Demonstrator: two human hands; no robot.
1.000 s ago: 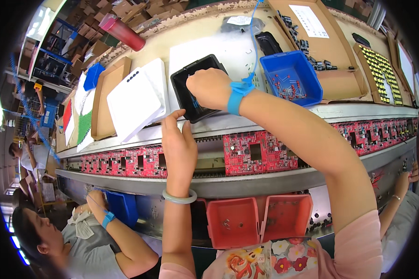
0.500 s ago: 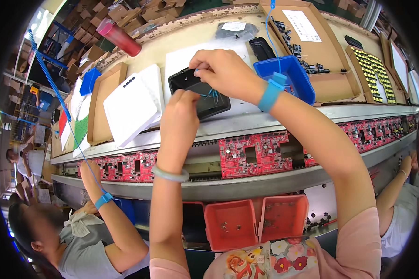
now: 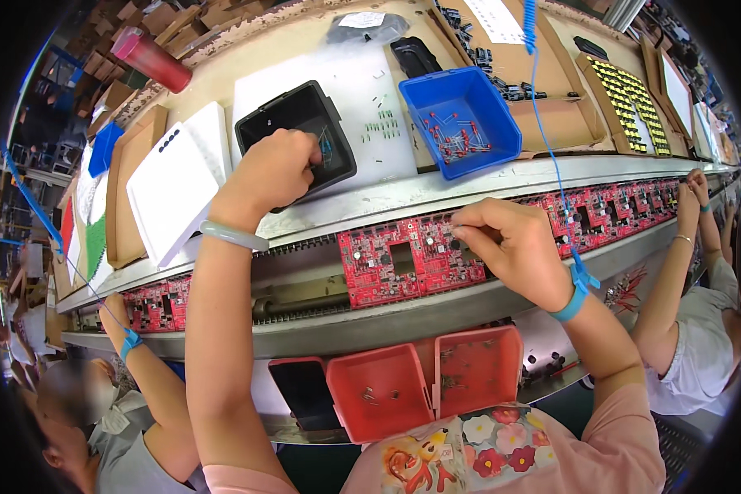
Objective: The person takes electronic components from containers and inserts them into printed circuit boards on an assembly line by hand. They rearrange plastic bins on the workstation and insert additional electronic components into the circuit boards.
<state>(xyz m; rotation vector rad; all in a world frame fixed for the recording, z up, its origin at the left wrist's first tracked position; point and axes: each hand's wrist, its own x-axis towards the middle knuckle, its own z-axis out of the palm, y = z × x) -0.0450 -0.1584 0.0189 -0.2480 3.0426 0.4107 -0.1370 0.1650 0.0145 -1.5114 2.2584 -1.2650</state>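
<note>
My left hand, with a pale bangle on its wrist, is over the near side of a black bin. Its fingers are curled closed, and whatever they hold is hidden. Thin blue-bodied leaded parts lie in the bin beside the fingertips. My right hand, wearing a blue wrist strap, pinches thumb and forefinger together at the far edge of a red circuit board. Anything in that pinch is too small to make out. Round black and silver parts stand on the board.
A blue bin holds red-tipped leaded parts. Small green parts stand in white foam. Red bins sit nearest me. A coiled blue cord hangs over the bench. Co-workers' arms reach the board line on both sides.
My right hand has moved from above the black bin down and right to the circuit board. My left hand now reaches over the bin. The whole view has shifted, bringing the blue bin's contents into sight.
</note>
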